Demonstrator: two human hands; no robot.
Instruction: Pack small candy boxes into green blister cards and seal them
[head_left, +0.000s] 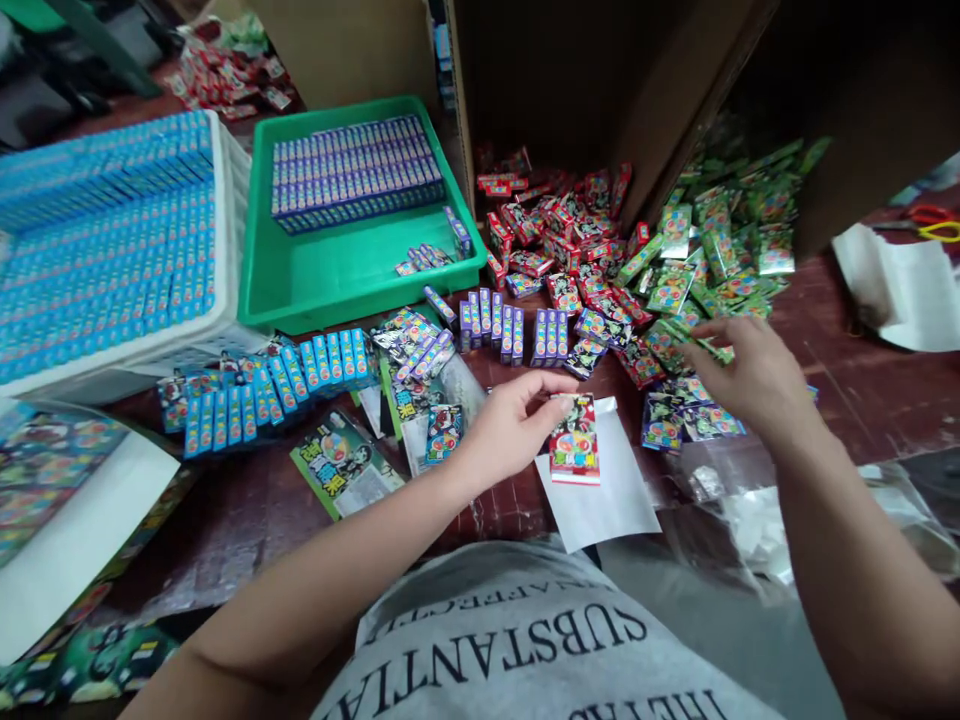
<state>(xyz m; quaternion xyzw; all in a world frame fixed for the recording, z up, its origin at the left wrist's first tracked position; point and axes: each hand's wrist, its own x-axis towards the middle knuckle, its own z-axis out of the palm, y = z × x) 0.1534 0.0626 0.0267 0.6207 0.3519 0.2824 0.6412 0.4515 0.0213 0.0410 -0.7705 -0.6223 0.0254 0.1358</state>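
My left hand (517, 425) pinches the upper left edge of a small red box (575, 445) with cartoon print. That box sits over a white sheet of paper (611, 495) near the table's front edge. My right hand (746, 375) hovers at the near side of a heap of green packets (671, 290), fingers curved and apart, with nothing seen in its grasp. Just below that hand lie several purple boxes (661, 420). A pile of red boxes (559, 235) spreads behind, between both hands. Standing purple boxes (551, 337) are lined up beyond my left hand.
A green tray (322, 285) with rows of purple boxes stands at the back left, beside a white crate (229, 230) of blue boxes. Loose blue boxes (285, 380) line its front. Cardboard cartons (570, 80) rise behind. Yellow-handled scissors (937, 230) lie far right.
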